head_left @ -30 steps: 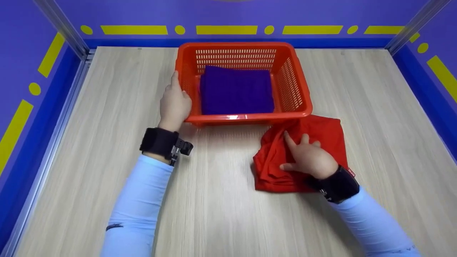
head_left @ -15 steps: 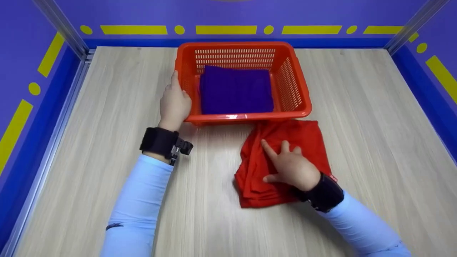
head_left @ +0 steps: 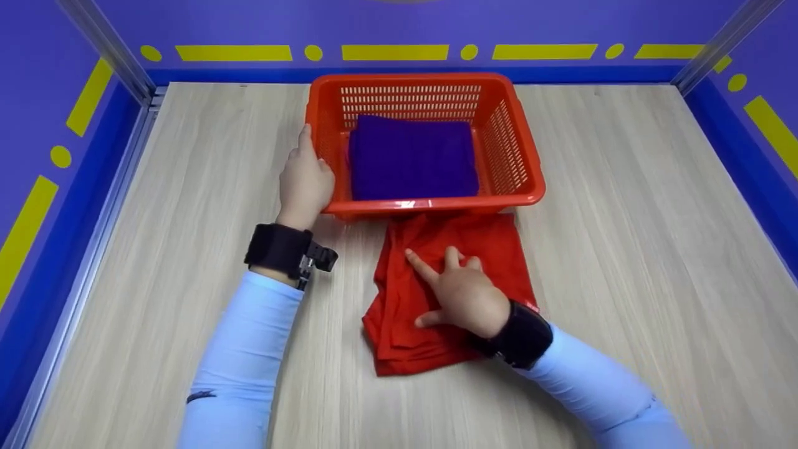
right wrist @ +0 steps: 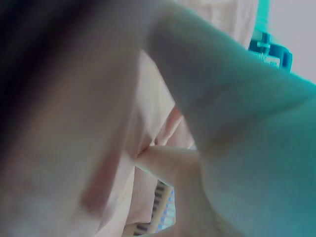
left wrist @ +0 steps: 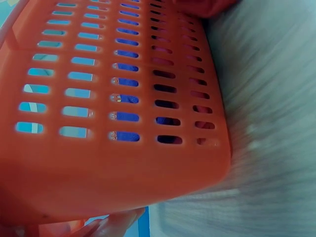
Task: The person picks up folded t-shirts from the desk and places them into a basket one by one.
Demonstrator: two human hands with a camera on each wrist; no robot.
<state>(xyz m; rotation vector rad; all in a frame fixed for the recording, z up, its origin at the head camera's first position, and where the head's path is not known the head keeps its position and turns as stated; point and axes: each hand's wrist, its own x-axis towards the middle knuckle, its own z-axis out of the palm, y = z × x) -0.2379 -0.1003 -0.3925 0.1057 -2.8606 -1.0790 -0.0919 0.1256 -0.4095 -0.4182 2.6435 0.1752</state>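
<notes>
An orange-red plastic basket (head_left: 430,204) with slotted walls stands at the back middle of the table in the head view. My left hand (head_left: 305,184) grips its left rim near the front corner; in the left wrist view the slotted side wall (left wrist: 98,168) fills most of the picture, with fingertips (left wrist: 116,226) at the rim below. A folded red garment (head_left: 486,249) with a small label lies in front of the basket, its far edge hidden under the front rim. My right hand (head_left: 467,296) rests on it, fingers spread. Inside the basket lies a folded purple cloth (head_left: 411,159).
The wood-grain table (head_left: 623,218) is bounded by purple-blue panels (head_left: 399,25) with yellow marks at the back and both sides. Metal posts (head_left: 115,50) stand in the back corners. Each wrist carries a black band with a camera (head_left: 321,257).
My right hand and the red garment under it have slid left and slightly nearer, from the basket's front right corner to before its middle. The left hand and basket have stayed put.
</notes>
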